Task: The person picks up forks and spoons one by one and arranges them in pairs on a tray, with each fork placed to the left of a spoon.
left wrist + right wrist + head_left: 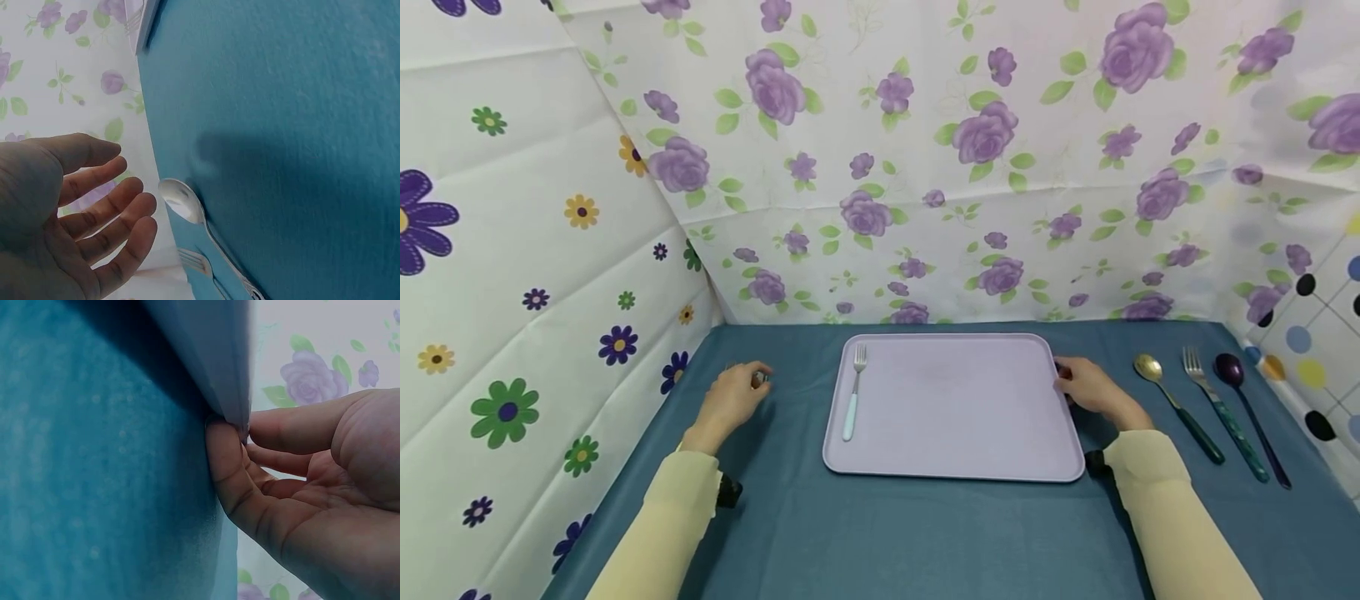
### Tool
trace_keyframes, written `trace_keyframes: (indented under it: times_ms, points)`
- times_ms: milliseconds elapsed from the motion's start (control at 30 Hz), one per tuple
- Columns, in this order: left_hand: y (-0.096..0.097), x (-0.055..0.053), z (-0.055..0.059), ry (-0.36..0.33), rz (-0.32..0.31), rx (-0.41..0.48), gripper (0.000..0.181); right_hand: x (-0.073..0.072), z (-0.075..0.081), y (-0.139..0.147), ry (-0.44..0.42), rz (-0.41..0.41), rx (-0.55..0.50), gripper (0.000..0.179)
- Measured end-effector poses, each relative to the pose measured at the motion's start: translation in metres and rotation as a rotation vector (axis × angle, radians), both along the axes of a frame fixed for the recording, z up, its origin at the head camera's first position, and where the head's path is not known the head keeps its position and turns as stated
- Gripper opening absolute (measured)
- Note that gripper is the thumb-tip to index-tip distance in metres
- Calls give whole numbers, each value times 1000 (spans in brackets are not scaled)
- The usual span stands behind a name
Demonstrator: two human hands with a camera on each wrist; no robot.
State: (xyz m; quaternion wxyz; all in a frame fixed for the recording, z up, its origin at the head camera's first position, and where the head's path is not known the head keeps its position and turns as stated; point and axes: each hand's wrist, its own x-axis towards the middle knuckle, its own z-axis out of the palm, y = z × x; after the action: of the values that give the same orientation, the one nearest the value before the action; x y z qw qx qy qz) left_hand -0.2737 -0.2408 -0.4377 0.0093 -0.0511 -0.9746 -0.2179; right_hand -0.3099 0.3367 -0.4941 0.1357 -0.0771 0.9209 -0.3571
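A pale lilac rectangular tray [955,408] lies on the table, with a light-blue-handled fork [853,396] on its left side. My right hand [1093,385] grips the tray's right edge. In the right wrist view the fingers [228,450] curl under the rim, thumb on the other side. My left hand [733,396] hovers left of the tray, its fingers loosely bent and holding nothing. Close to it in the left wrist view are a silver spoon [184,201] and a silver fork [199,262], mostly hidden behind the hand in the head view.
Right of the tray lie a gold spoon with a green handle [1180,408], a green-handled fork [1225,412] and a dark purple spoon [1251,417]. A blue cloth [895,533] covers the table; floral sheets [925,208] hang behind and at the left.
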Motion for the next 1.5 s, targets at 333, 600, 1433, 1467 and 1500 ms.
trace_keyframes:
  times_ms: [333,600,1433,1467,1500]
  points:
    - [-12,4,-4,1,1,15,30,1,0,0,5,4,-18,55]
    - [-24,8,-7,-10,15,-31,26,1,2,-2,-3,4,-19,55]
    - [-35,14,-16,-87,45,-36,25,0,1,0,-5,5,-24,55]
    - [-35,14,-17,-87,44,-37,25,0,1,0,-4,6,-25,55]
    - [-35,14,-18,-87,43,-37,25,0,1,0,-2,7,-24,55]
